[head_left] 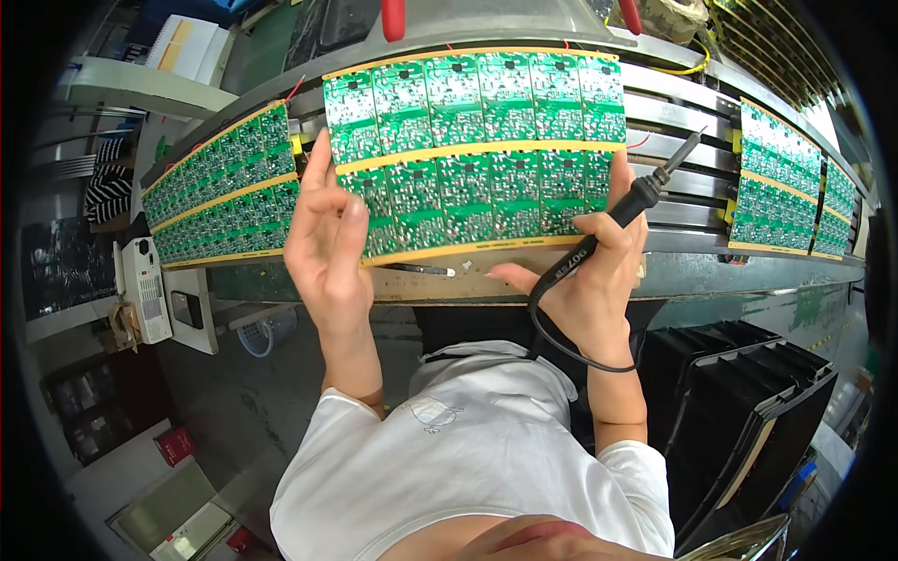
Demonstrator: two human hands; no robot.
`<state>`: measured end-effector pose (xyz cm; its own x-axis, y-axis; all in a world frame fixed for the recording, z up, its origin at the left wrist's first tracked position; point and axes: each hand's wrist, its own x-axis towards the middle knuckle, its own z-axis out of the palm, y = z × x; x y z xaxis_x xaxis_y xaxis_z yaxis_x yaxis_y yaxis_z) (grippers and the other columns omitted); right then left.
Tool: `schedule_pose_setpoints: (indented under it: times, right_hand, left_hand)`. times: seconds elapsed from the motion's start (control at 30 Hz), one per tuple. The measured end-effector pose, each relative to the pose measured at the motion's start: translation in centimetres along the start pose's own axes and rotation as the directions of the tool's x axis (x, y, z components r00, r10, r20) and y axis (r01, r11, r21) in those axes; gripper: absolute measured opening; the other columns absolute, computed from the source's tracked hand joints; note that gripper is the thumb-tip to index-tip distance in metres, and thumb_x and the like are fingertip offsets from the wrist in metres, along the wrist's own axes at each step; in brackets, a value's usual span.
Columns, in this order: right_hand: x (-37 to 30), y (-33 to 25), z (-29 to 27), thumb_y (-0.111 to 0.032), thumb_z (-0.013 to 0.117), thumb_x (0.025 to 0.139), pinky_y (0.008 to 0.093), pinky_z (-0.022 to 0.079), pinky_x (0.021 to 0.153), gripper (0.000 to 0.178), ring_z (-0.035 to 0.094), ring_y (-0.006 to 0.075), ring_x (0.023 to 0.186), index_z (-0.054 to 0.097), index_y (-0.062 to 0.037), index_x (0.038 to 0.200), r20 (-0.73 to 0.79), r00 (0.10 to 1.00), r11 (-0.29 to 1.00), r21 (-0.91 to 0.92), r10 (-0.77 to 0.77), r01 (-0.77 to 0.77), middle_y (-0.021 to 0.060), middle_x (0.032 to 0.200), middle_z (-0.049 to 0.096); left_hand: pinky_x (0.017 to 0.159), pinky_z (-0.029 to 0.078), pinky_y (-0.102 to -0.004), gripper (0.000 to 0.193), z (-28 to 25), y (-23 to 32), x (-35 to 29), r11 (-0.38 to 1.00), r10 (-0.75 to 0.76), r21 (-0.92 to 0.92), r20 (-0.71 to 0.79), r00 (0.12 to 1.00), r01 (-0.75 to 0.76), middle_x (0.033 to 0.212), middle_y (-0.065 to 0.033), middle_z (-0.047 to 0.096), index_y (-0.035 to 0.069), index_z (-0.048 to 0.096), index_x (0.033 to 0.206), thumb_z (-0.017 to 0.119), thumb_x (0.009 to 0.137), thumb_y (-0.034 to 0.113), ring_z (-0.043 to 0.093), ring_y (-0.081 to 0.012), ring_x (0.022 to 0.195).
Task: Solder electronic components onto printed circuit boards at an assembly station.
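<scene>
A large green circuit board panel (472,157) with tan edge strips is tilted up in front of me, its solder-dotted side showing. It is split into two rows of small repeated boards. My left hand (327,248) is closed on its left edge, thumb over the lower left corner. At the lower right, my right hand (599,290) grips a black soldering iron (625,213), whose metal tip points up and right. The same hand's fingers reach behind the panel's right edge. From the iron, a black cord (545,329) loops below my wrist.
More board panels stand along the metal-railed line, one left panel (229,187) and others right, including a near one (776,182). A thin dark tool (421,269) lies on the bench edge. Red handles (393,21) hang at the top. Black crates (748,393) stand at lower right.
</scene>
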<state>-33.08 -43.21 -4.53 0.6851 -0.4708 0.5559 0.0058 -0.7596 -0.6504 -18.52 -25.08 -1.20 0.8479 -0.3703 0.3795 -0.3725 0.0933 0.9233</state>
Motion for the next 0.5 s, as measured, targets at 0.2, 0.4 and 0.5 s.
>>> schedule_pose_setpoints:
  times: [0.2, 0.4, 0.5]
  right_hand:
    - [0.3, 0.1, 0.3, -0.022, 0.098, 0.053, 0.0497, 0.04, 0.11, 0.084, 0.043, 0.043, 0.137, 0.036, -0.0149, 0.11, -0.01, 0.999, 0.994, -0.104, 0.035, -0.036, 0.0228, 0.158, 0.033]
    - [-0.3, 1.8, 0.8, -0.023, 0.097, 0.053, 0.0506, 0.039, 0.111, 0.085, 0.042, 0.0427, 0.138, 0.034, -0.0169, 0.11, -0.1, 0.995, 0.986, 0.166, 0.003, 0.014, 0.0189, 0.154, 0.04]
    - [0.0, 2.1, 0.1, -0.023, 0.097, 0.054, 0.0512, 0.038, 0.112, 0.084, 0.041, 0.0427, 0.139, 0.033, -0.018, 0.109, -0.138, 0.99, 0.974, 0.22, -0.029, 0.059, 0.0177, 0.151, 0.044]
  left_hand:
    - [0.119, 0.021, -0.0553, 0.004, 0.9, 3.3, -2.1, 0.976, 0.088, -0.202, 0.009, 0.996, -0.084, 0.159, -0.0319, 0.028, 0.008, 0.054, 0.087, 0.057, 0.089, 0.007, 0.027, -0.046, 0.148]
    - [0.118, 0.024, -0.0553, 0.005, 1.1, 4.9, -2.8, 0.946, 0.171, -0.28, 0.006, 0.985, -0.163, 0.158, -0.033, 0.029, 0.008, 0.053, 0.09, 0.058, 0.089, 0.009, 0.029, -0.047, 0.147]
    - [0.117, 0.026, -0.0547, 0.006, 1.1, 5.0, -3.2, 0.93, 0.19, -0.317, -0.015, 0.982, -0.185, 0.157, -0.0331, 0.03, 0.008, 0.053, 0.092, 0.058, 0.089, 0.01, 0.031, -0.0466, 0.146]
